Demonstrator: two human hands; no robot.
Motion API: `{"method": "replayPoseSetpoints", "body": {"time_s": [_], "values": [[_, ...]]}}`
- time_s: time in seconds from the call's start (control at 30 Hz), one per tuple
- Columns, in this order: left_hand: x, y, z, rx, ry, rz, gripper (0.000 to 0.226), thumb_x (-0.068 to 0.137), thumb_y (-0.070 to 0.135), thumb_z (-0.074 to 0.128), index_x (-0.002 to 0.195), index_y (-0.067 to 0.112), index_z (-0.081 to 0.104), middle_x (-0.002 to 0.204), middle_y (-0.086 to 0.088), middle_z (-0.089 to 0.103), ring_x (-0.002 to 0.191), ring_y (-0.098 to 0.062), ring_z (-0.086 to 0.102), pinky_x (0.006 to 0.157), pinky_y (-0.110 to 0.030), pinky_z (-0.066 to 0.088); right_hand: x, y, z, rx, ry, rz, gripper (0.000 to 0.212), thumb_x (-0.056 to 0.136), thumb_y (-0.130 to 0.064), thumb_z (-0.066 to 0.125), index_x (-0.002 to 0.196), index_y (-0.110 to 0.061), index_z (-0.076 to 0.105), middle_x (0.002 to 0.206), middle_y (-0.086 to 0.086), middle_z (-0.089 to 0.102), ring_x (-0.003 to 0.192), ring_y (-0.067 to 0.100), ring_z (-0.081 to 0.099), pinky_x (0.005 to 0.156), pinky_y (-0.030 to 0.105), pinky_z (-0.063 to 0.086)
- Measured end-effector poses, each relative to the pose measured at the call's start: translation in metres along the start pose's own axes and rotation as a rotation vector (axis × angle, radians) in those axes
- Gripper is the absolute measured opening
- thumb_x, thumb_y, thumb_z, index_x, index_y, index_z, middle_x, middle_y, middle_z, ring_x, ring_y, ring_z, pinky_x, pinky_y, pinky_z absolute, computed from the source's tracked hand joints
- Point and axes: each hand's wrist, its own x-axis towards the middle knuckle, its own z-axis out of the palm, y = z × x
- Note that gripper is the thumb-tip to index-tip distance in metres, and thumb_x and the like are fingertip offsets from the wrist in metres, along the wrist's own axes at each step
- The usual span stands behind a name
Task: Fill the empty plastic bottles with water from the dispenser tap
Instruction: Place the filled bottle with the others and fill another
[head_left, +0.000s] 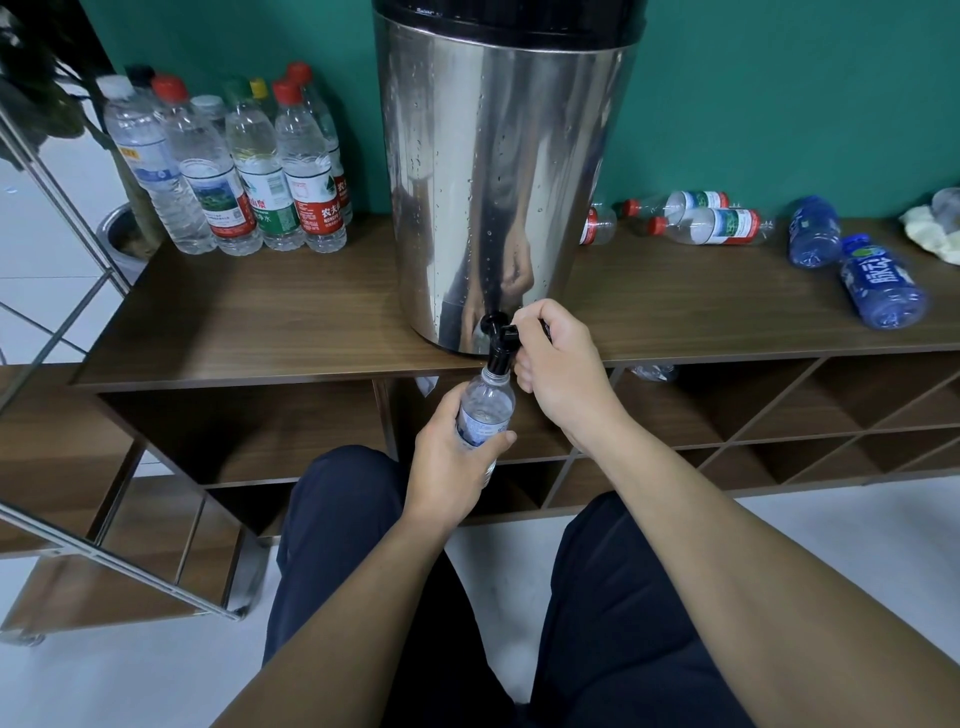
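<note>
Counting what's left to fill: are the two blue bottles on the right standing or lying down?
Lying down. Both blue bottles rest on their sides on the wooden shelf top, right of the dispenser.

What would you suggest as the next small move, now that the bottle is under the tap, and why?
Probably hold steady and keep the tap open. The left hand holds the bottle with its mouth right at the spout, the right hand grips the lever, and the bottle does not look full, though its level is hard to read.
</note>
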Motion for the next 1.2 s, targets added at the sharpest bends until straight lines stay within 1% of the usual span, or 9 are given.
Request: {"method": "replayPoseSetpoints", "body": {"time_s": [0.1, 0.23, 0.5, 0.67, 0.9, 1.03, 1.2], "values": [[0.0002, 0.0, 0.0006, -0.002, -0.001, 0.004, 0.064, 0.09, 0.015, 0.093, 0.143, 0.036, 0.064, 0.126, 0.021, 0.077, 0.12, 0.0, 0.072, 0.106, -0.026, 0.056, -0.0009, -0.0008, -0.0006, -0.008, -0.003, -0.001, 0.026, 0.116, -0.029, 0.053, 0.092, -0.022, 0.059, 0.058, -0.014, 0.045, 0.058, 0.011, 0.041, 0.065, 0.042, 0.038], [0.0001, 0.0003, 0.0005, -0.004, 0.002, 0.007, 0.063, 0.09, 0.015, 0.093, 0.14, 0.039, 0.064, 0.125, 0.022, 0.077, 0.119, 0.0, 0.072, 0.107, -0.027, 0.057, -0.0017, -0.0019, -0.0008, -0.022, -0.007, -0.001, 0.025, 0.116, -0.031, 0.053, 0.093, -0.022, 0.06, 0.058, -0.013, 0.046, 0.059, 0.012, 0.042, 0.068, 0.044, 0.039], [0.0017, -0.0022, 0.0011, -0.003, -0.002, -0.002, 0.068, 0.089, 0.016, 0.094, 0.147, 0.034, 0.063, 0.128, 0.022, 0.076, 0.121, 0.002, 0.071, 0.111, -0.031, 0.057, -0.0018, -0.0027, -0.0007, -0.004, -0.007, 0.003, 0.025, 0.116, -0.029, 0.052, 0.093, -0.02, 0.059, 0.059, -0.012, 0.044, 0.058, 0.013, 0.04, 0.068, 0.044, 0.038], [0.0026, -0.0039, 0.0014, 0.009, 0.007, 0.001, 0.068, 0.089, 0.014, 0.094, 0.147, 0.031, 0.064, 0.128, 0.019, 0.076, 0.121, -0.001, 0.072, 0.112, -0.036, 0.058, -0.0014, -0.0003, 0.0006, 0.001, -0.004, -0.004, 0.026, 0.116, -0.031, 0.052, 0.093, -0.02, 0.058, 0.059, -0.011, 0.043, 0.058, 0.015, 0.04, 0.068, 0.046, 0.038], [0.0042, -0.0068, 0.0014, 0.028, 0.005, 0.0, 0.071, 0.088, 0.018, 0.095, 0.149, 0.031, 0.063, 0.132, 0.017, 0.076, 0.124, -0.002, 0.071, 0.115, -0.042, 0.057, -0.001, -0.0008, 0.0004, 0.005, -0.004, -0.002, 0.026, 0.116, -0.03, 0.051, 0.095, -0.018, 0.059, 0.059, -0.011, 0.043, 0.058, 0.015, 0.04, 0.067, 0.046, 0.038], [0.0037, -0.0068, 0.0008, 0.027, 0.0, 0.003, 0.07, 0.088, 0.019, 0.095, 0.148, 0.034, 0.062, 0.131, 0.018, 0.075, 0.124, -0.002, 0.071, 0.114, -0.042, 0.057, -0.0009, -0.0004, 0.0002, -0.013, -0.004, -0.006, 0.026, 0.116, -0.032, 0.051, 0.095, -0.02, 0.06, 0.058, -0.011, 0.045, 0.058, 0.014, 0.042, 0.068, 0.046, 0.04], [0.0034, -0.0055, 0.0014, 0.02, -0.003, -0.005, 0.071, 0.089, 0.018, 0.095, 0.15, 0.032, 0.062, 0.132, 0.019, 0.075, 0.124, 0.0, 0.071, 0.114, -0.04, 0.057, -0.0017, -0.0005, 0.0004, -0.012, -0.003, -0.008, 0.025, 0.117, -0.03, 0.051, 0.095, -0.02, 0.059, 0.058, -0.011, 0.044, 0.057, 0.014, 0.041, 0.067, 0.046, 0.038]]}}
